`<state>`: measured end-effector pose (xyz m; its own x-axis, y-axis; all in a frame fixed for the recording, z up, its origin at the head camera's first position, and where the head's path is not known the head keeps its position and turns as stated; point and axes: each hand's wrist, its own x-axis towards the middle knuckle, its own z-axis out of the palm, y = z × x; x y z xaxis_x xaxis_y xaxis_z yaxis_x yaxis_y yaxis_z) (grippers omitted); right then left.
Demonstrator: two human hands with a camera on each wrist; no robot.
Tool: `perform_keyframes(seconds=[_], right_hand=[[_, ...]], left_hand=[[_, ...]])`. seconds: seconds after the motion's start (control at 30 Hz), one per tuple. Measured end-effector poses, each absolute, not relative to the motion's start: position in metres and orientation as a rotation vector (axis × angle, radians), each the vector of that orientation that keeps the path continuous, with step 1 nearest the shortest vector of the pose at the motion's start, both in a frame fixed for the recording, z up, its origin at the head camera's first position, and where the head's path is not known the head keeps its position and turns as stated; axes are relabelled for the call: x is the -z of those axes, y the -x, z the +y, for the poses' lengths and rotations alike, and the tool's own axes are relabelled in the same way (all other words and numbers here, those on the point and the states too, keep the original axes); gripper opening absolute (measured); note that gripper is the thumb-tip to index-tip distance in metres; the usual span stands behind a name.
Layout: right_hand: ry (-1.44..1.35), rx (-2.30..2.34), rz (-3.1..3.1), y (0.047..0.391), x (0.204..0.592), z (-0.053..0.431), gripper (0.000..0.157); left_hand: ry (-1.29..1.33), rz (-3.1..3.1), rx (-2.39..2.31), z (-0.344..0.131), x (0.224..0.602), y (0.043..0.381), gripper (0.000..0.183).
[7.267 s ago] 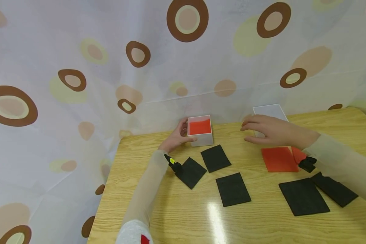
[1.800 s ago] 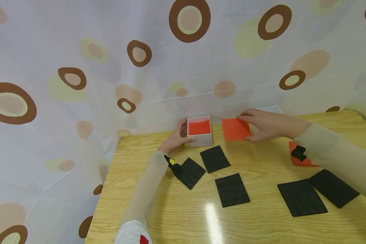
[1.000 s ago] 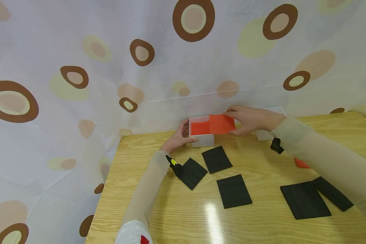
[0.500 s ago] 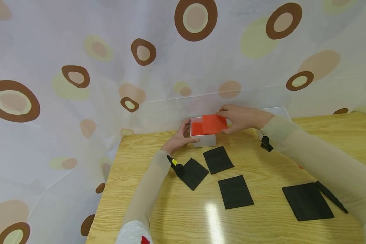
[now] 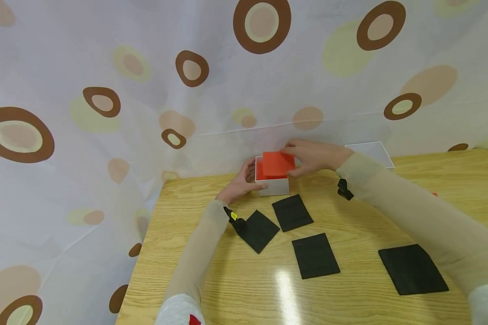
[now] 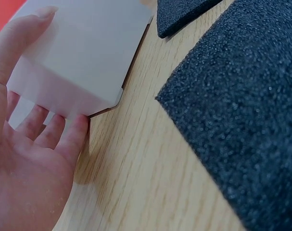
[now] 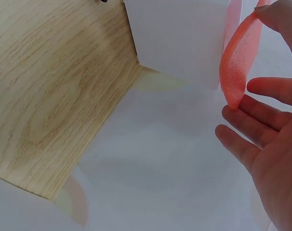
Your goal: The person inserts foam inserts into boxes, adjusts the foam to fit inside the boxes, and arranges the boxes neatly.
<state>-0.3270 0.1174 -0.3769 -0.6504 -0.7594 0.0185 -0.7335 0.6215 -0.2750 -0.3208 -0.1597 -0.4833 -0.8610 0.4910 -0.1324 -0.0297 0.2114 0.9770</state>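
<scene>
At the back of the table, my left hand grips a small white box by its left side. The thumb lies on the front face and the fingers press the side wall. Red material shows inside the box. My right hand pinches a square red foam sheet by its right edge, holding it over the box opening. In the right wrist view, the red foam sheet bows between thumb and fingers, close beside the box wall.
Black foam squares lie in front of the box: one near the left wrist, one behind it, one nearer. Another black square lies under the right forearm. A second white box stands back right, partly hidden. A red corner peeks past the sleeve.
The right hand, free of any sheet in the oldest frame, later holds the red foam sheet and carries it left until it overlaps the box opening. The left hand stays on the box.
</scene>
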Motion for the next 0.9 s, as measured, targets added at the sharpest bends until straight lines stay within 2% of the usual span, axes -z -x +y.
perform_keyframes(seconds=[0.9], right_hand=[[1.281,0.309,2.724,0.331,0.384,0.092,0.059]], left_hand=[[-0.431,2.054,-1.714,-0.158,0.482,0.319,0.094]])
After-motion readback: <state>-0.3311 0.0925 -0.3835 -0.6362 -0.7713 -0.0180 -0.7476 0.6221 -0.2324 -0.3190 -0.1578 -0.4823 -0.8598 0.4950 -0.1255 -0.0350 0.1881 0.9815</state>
